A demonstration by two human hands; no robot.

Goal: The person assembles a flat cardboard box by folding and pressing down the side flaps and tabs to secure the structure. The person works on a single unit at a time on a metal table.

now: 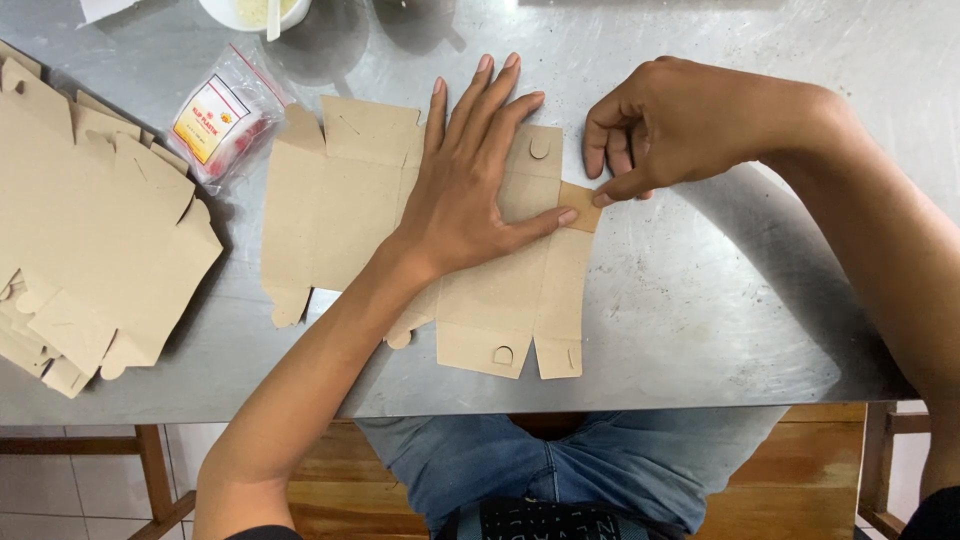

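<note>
The right hand [670,125] pinches a small side flap [580,208] of the flat kraft box blank [340,210] between thumb and forefinger, while the left hand [470,185] lies open, palm pressing the blank onto the steel table [720,300]. The card looks light, thin, creasable; edges and flaps suit gripping. Farther left lie a plastic packet [225,115] and a stack of blanks [90,220]; nothing blocks the hands.

Left hand [470,190] lies flat on an unfolded cardboard box blank [340,200]; right hand [680,125] pinches its side flap [582,205] on the steel worktop [720,300].
</note>
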